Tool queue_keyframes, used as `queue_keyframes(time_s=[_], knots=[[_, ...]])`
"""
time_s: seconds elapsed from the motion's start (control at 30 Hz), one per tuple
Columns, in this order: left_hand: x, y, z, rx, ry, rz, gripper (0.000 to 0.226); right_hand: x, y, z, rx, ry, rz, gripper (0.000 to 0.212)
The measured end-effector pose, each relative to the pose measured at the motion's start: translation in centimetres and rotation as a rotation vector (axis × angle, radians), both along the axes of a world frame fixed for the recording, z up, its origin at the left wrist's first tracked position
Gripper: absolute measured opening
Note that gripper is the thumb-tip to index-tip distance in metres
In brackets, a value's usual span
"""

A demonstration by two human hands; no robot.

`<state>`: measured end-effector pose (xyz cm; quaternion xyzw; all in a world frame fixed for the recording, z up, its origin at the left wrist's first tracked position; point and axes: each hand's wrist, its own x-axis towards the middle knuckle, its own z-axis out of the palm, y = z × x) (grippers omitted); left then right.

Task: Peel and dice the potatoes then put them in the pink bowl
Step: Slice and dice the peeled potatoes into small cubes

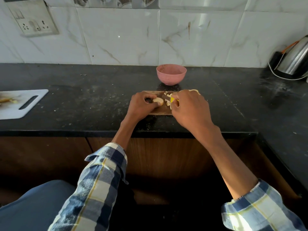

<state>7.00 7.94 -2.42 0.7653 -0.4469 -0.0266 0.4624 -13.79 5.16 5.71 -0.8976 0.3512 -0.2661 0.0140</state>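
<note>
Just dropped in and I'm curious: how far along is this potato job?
Partway. Done: a small pile of diced pieces lies on the wooden board. In hand: the left hand holds a peeled potato piece while the right hand grips a yellow-handled knife beside it. Left: finish dicing, then move everything to the pink bowl, whose visible inside shows no potato yet.

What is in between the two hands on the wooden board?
In the head view, between the left hand and the right hand lie small diced potato pieces and the dark blade of the knife, next to the potato piece held by the left.
</note>
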Motion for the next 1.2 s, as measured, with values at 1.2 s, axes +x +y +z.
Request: queue_keyframes(time_s=[1.2], knots=[[-0.1,1.0,0.4,-0.025,0.057,-0.028,0.033,3.7,-1.3,-0.6,0.075,0.005,0.019,0.016]])
